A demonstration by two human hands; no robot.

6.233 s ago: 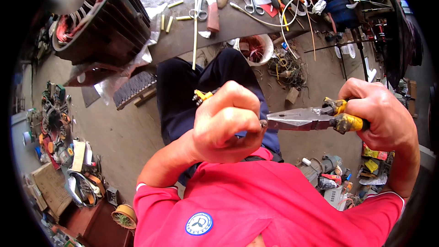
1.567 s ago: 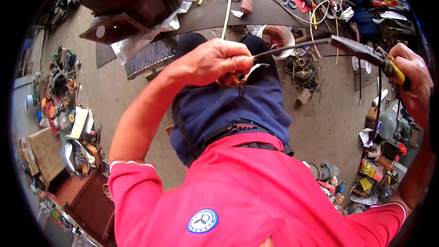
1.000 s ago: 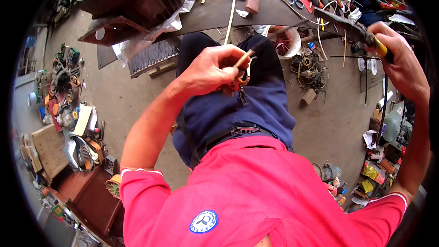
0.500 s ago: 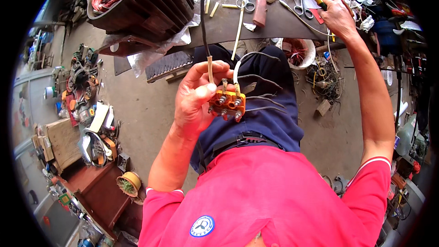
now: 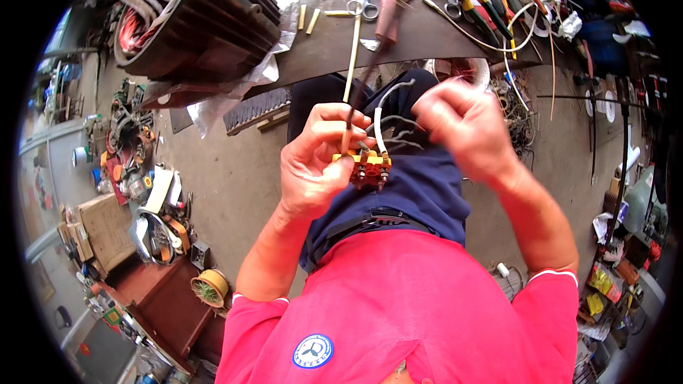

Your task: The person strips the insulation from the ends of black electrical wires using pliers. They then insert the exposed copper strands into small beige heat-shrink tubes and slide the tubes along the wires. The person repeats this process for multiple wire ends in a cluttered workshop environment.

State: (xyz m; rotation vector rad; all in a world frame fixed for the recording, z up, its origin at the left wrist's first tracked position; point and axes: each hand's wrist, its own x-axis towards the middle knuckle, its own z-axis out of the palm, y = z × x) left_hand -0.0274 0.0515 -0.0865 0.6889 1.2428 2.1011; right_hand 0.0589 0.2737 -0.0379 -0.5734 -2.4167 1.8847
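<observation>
My left hand (image 5: 306, 171) pinches an orange terminal block (image 5: 370, 171) with metal studs, held above my lap. A dark cable (image 5: 364, 82) with a tan sleeve at its end stands up between the fingers of that hand. White sleeving (image 5: 378, 126) covers a lead on the block, and several grey wire ends (image 5: 405, 135) stick out beyond it. To the right of the block, apart from it, my right hand (image 5: 462, 128) is smeared by motion; its fingers look curled, but whether they hold anything cannot be made out.
A finned motor housing (image 5: 213, 21) with red and white leads sits on the bench (image 5: 313, 50) at left. Scissors (image 5: 363, 9), yellow sleeve pieces (image 5: 314, 20) and several pliers (image 5: 480, 18) lie there too. A white bucket (image 5: 478, 71) stands below its edge.
My right hand has come back from the tools at the bench's right toward the terminal block. The block has tilted in my left hand, and the head view has shifted slightly.
</observation>
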